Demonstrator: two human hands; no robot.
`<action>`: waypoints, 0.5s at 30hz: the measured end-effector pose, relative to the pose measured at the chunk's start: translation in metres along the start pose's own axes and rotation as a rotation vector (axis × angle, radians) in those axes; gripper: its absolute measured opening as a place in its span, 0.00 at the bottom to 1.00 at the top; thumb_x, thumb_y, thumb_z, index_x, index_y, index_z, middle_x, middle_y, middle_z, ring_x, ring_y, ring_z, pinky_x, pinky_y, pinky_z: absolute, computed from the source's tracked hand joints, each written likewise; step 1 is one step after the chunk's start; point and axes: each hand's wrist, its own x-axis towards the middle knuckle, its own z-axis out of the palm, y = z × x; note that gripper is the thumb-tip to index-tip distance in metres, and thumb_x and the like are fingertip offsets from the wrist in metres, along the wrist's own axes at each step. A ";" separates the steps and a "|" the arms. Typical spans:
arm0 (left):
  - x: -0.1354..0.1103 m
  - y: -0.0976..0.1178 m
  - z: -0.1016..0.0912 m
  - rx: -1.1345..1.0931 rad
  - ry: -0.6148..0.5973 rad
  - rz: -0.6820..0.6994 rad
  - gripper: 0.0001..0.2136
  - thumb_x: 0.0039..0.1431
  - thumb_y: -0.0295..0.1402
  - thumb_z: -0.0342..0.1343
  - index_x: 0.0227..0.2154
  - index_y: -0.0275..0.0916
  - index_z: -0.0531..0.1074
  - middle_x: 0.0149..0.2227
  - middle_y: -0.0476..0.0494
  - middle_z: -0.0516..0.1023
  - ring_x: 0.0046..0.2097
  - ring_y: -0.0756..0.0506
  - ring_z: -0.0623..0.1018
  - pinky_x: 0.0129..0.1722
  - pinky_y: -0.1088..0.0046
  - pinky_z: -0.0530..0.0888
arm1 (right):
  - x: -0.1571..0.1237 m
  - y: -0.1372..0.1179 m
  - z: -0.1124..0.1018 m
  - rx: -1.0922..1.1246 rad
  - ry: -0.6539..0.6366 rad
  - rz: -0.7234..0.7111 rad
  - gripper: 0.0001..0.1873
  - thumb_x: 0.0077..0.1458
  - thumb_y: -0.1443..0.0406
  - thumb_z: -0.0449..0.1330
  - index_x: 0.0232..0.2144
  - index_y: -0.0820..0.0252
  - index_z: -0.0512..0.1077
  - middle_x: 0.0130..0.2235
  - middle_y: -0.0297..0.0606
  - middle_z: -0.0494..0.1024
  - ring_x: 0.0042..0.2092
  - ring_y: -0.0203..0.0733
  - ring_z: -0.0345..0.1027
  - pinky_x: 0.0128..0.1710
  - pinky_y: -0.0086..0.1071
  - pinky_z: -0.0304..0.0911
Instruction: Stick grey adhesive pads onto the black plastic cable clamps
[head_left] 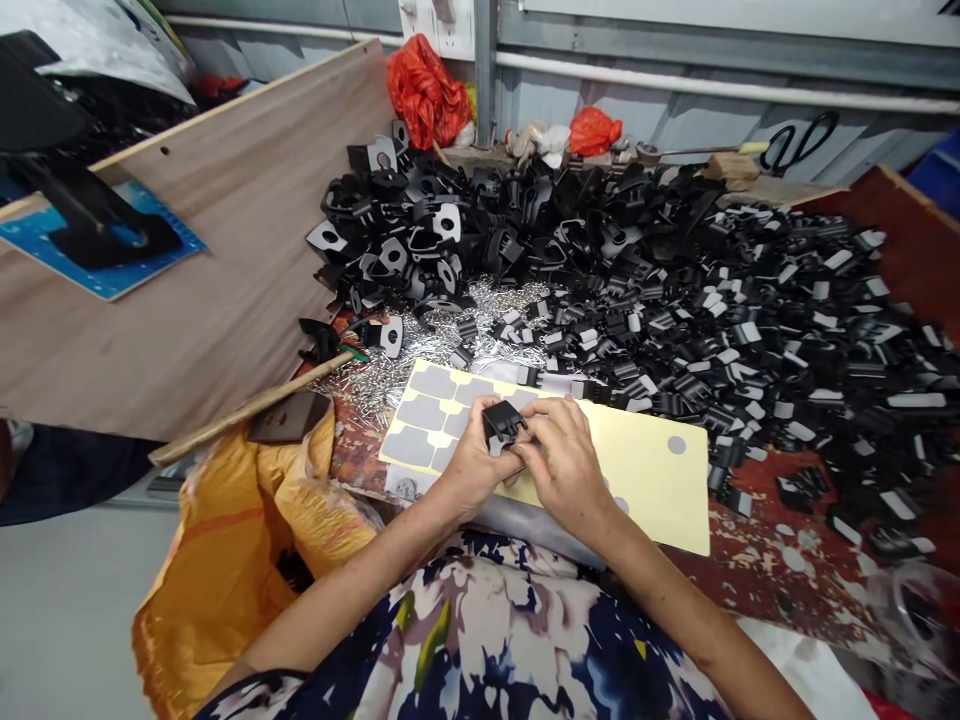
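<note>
My left hand (pixel 478 462) is closed on a small black plastic clip piece (pixel 501 422), held between thumb and fingers. Pinched at the right edge of that same piece are the fingertips of my right hand (pixel 559 455); whether something small sits between them too is hidden. Both hands are above a pale yellow backing sheet (pixel 652 475) with grey stickers (pixel 422 412) in rows at its left end. Just beyond the sheet lie many loose silver metal pins or springs (pixel 375 375) and several black clip pieces with grey pads (pixel 690 385).
Larger black clip parts (pixel 450 225) are heaped at the back. A wooden board (pixel 225 260) walls off the left, with a wooden-handled tool (pixel 255 405) by it. An orange sack (pixel 217 560) hangs at the front left. Black scissors (pixel 799 145) rest against the back wall.
</note>
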 end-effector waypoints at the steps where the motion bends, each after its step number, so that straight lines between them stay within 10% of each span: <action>1: 0.001 0.000 -0.001 -0.003 -0.020 -0.002 0.33 0.43 0.27 0.73 0.48 0.46 0.60 0.33 0.58 0.69 0.24 0.56 0.66 0.23 0.80 0.66 | 0.000 0.001 -0.004 0.052 0.062 0.028 0.07 0.67 0.68 0.55 0.38 0.54 0.73 0.50 0.43 0.76 0.54 0.52 0.70 0.60 0.53 0.66; 6: 0.001 0.001 -0.004 -0.056 -0.058 -0.066 0.33 0.44 0.30 0.74 0.49 0.46 0.59 0.37 0.55 0.71 0.28 0.53 0.69 0.21 0.81 0.65 | 0.005 0.012 -0.014 0.061 0.119 0.066 0.11 0.68 0.67 0.58 0.49 0.53 0.76 0.57 0.45 0.76 0.60 0.53 0.69 0.59 0.51 0.67; 15: -0.004 0.002 0.002 -0.052 -0.160 -0.029 0.32 0.47 0.33 0.76 0.47 0.45 0.59 0.34 0.57 0.70 0.25 0.56 0.66 0.21 0.80 0.65 | 0.006 0.011 0.000 0.070 -0.006 0.011 0.06 0.63 0.70 0.61 0.34 0.53 0.74 0.54 0.41 0.79 0.58 0.53 0.70 0.57 0.52 0.67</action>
